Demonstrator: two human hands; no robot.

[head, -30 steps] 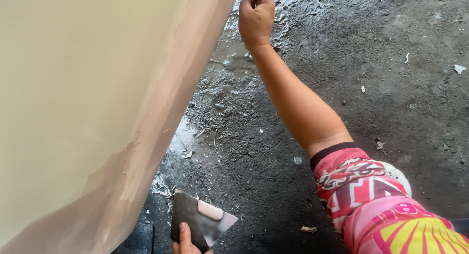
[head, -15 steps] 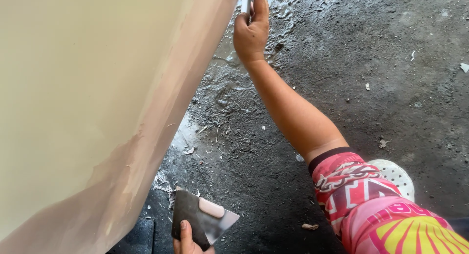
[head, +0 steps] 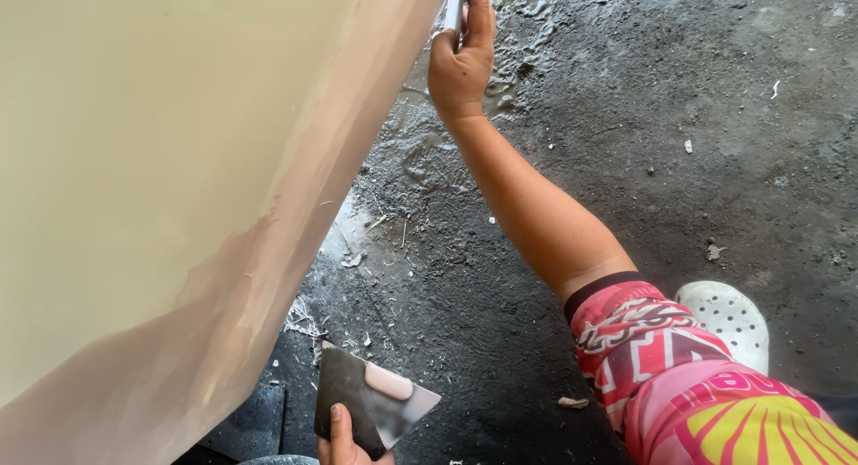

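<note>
So from my seat, my right hand (head: 460, 67) is stretched way out ahead, fingers curled tight around a thin pale scraper blade (head: 454, 9) that's pressed right against the edge of the big cream-coloured panel (head: 179, 161); only a sliver of the blade shows above my knuckles, so I can't tell its full shape. My left hand (head: 344, 443) is down at the bottom edge of the view, mostly cut off, thumb laid flat on a dark flat spreader plate (head: 366, 407) and pinching it from underneath. There's a pinkish smear of filler (head: 389, 382) sitting on the top face of that plate. The plate hangs just beside the lower edge of the panel, not touching it as far as I can see. The panel itself fills the whole left side, with a tan, rougher-looking band running along its curved edge. Under everything is a grimy dark concrete floor (head: 715, 116) with dried pale splatter and scraps near the panel's edge. My pink patterned sleeve (head: 661, 349) is bottom right, and a white perforated clog (head: 728, 313) pokes out just behind it.
</note>
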